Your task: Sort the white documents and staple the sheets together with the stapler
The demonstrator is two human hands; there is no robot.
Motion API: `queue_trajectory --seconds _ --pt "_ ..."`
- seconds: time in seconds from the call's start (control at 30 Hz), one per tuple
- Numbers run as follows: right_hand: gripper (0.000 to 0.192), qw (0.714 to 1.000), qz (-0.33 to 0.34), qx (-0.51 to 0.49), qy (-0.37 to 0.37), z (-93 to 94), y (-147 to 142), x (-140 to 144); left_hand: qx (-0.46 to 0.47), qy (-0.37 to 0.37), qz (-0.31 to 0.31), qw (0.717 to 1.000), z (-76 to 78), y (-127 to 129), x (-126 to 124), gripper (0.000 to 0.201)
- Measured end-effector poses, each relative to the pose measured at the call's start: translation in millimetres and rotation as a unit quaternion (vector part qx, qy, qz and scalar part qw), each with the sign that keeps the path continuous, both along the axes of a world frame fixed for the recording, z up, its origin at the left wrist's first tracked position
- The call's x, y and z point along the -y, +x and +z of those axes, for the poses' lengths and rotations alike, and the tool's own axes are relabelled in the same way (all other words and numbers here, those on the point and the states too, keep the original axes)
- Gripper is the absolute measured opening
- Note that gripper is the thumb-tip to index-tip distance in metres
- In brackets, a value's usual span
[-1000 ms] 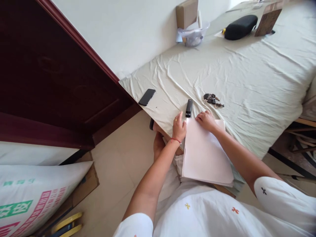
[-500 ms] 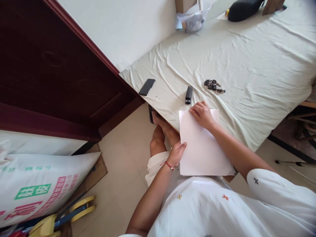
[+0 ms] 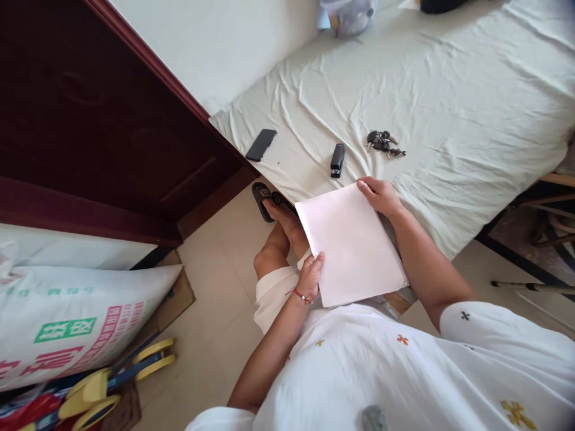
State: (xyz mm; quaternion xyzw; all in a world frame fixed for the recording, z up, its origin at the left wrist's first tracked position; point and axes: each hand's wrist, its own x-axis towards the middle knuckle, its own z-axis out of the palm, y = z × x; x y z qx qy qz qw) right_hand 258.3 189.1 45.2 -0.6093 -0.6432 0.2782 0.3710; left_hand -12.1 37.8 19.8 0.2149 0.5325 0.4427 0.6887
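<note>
A stack of white paper (image 3: 354, 245) is held tilted over my lap, its far part in front of the table edge. My left hand (image 3: 311, 274) grips its left edge, thumb on top and fingers hidden beneath. At the upper right corner my right hand (image 3: 381, 194) pinches the sheets, thumb along the top. Beyond the paper, a black stapler (image 3: 338, 160) lies on the table, apart from both hands. Farther right rests a bunch of keys (image 3: 384, 143). To the left, a black phone (image 3: 261, 145) lies near the table's edge.
A pale cloth (image 3: 449, 108) with wrinkles covers the table. At the back stands a clear plastic bag (image 3: 350, 17) with things in it. On the left are a dark red door (image 3: 112, 120), a printed white sack (image 3: 90, 317) and a yellow-and-blue wheeled object (image 3: 153, 359).
The paper stack has turned counter-clockwise and shifted left. My right hand has moved from the top edge to the upper right corner. The camera view has tipped down slightly.
</note>
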Motion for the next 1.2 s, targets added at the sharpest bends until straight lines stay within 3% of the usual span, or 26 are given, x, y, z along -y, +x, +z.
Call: queue_trajectory --seconds 0.1,0.2,0.27,0.37,0.5,0.63,0.87,1.03,1.2 --pt "0.062 0.985 0.038 -0.157 -0.058 1.9 -1 2 0.002 0.008 -0.005 1.000 3.1 1 1 0.063" --pt "0.068 0.931 0.044 -0.345 -0.113 2.5 -2 3 0.036 0.005 -0.002 0.999 6.2 -1 3 0.060" --pt "0.065 0.906 0.021 -0.406 -0.115 2.4 -3 2 0.065 -0.015 -0.004 0.998 6.1 -3 5 0.060" --pt "0.060 0.898 -0.004 -0.430 -0.097 1.0 -2 1 0.091 -0.065 -0.033 0.993 1.7 -4 10 0.056" --pt "0.051 0.917 0.008 -0.391 -0.084 -3.2 0 -1 0.066 -0.064 -0.051 0.994 -5.8 -1 16 0.052" --pt "0.039 0.956 -0.013 -0.293 -0.008 -8.6 0 -5 0.053 -0.047 -0.035 0.997 -5.9 0 16 0.057" --pt "0.038 0.950 -0.045 -0.307 -0.018 -10.2 1 -8 0.090 -0.090 -0.064 0.990 -5.7 -1 19 0.058" --pt "0.030 0.987 -0.057 -0.151 0.027 -7.6 1 -6 0.045 -0.041 -0.050 0.997 -9.9 1 23 0.059" --pt "0.026 0.995 -0.071 -0.053 0.049 -12.3 4 -9 0.030 -0.026 -0.033 0.999 -11.0 1 23 0.062"
